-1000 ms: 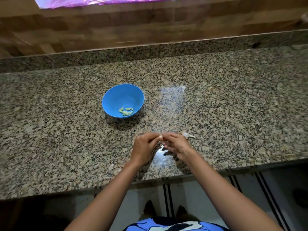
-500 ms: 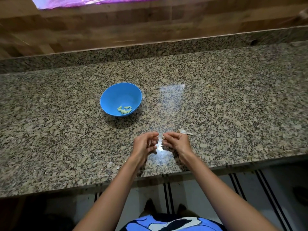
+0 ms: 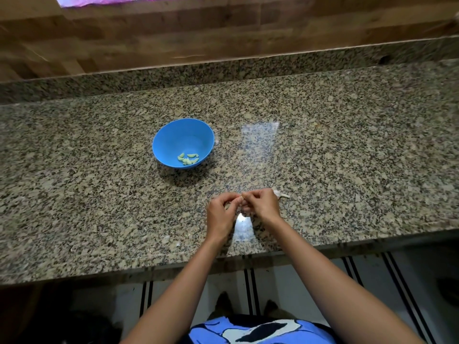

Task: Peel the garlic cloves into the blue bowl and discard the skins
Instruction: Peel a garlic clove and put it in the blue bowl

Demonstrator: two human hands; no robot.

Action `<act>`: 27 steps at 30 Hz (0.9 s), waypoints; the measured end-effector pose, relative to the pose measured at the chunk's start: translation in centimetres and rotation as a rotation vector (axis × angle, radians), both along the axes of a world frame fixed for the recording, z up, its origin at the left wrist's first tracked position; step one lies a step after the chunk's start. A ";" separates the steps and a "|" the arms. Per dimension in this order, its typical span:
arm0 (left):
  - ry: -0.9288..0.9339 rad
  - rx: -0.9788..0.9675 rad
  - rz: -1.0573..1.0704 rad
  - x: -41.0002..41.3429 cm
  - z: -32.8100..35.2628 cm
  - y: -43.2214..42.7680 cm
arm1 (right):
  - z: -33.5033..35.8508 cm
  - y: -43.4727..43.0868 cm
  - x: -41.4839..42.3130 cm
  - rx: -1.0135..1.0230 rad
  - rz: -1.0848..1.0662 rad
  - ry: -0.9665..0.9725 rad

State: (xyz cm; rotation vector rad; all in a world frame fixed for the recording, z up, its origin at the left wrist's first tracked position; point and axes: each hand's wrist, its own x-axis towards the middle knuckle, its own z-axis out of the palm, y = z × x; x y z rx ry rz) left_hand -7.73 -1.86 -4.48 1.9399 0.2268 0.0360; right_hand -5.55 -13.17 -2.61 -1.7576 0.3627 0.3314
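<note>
Both hands meet fingertip to fingertip low over the worktop [image 3: 347, 150], the left hand [image 3: 219, 214] and right hand [image 3: 260, 204] pinched on something too small to identify, likely a garlic clove. Best to nick the skin with a nail, then carry the clove ahead-left to the blue bowl [image 3: 173, 137], where peeled cloves [image 3: 188, 158] lie; a papery skin scrap [image 3: 280, 194] sits just beyond the right hand.

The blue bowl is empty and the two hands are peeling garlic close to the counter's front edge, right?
Not quite. The head view shows the blue bowl already holds a few peeled cloves. The rest stands: the left hand and right hand work together near the counter's front edge.
</note>
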 end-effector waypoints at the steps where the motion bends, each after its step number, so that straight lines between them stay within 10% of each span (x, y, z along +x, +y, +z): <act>1: 0.009 -0.010 0.030 0.0 -0.1 -0.1 | 0.2 0.0 0.1 -0.019 0.031 -0.015; 14: 0.049 -0.018 0.042 0.8 0.0 0.4 | -0.1 0.5 0.1 -0.259 0.276 -0.139; 21: 0.087 -0.140 -0.066 1.2 0.3 1.7 | 0.0 -0.2 0.8 0.108 0.204 0.026; 27: 0.204 -0.238 0.062 1.1 0.3 0.8 | -0.9 0.7 0.3 -0.343 0.273 -0.238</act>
